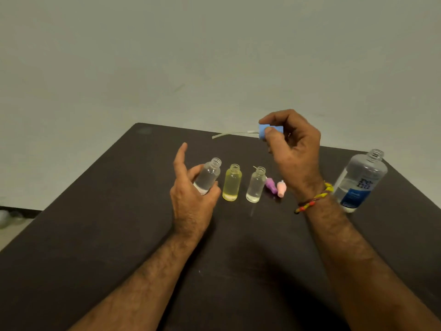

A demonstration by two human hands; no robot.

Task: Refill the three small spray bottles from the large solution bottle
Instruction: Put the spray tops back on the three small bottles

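Observation:
Three small uncapped bottles stand in a row on the dark table (95,235). The left clear bottle (209,175) is tilted in the grip of my left hand (191,194), index finger raised. The yellow bottle (232,182) and the right clear bottle (255,185) stand free beside it. My right hand (296,149) holds a blue spray cap (264,132) above the table, its thin white tube (229,134) pointing left. The large solution bottle (360,180), open and partly full, stands at the right.
A purple spray cap (270,185) and a pink spray cap (281,188) lie on the table between the right clear bottle and my right wrist. A pale wall rises behind the table's far edge.

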